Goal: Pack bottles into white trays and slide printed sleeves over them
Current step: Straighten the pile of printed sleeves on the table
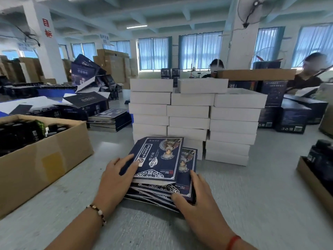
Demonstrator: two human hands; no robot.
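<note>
Leftmost, an open cardboard box (45,156) sits on the grey table (252,195), cut off by the frame edge; the dark bottles (16,134) inside show only their caps and shoulders. Next, the left hand (115,179) lies with straight fingers against the left side of a loose pile of printed sleeves (160,170), fingertips on the top sleeve. That top sleeve is tilted up off the pile, its long axis running away from the person, print upside down from this view. The lower sleeves are fanned and partly hidden. The right hand (194,197) grips the pile's near right corner, thumb on top, fingers along the right edge. Behind stand white trays (232,127) in three stacks, their insides unseen. Far right, another box (313,179) of dark bottles is cropped.
</note>
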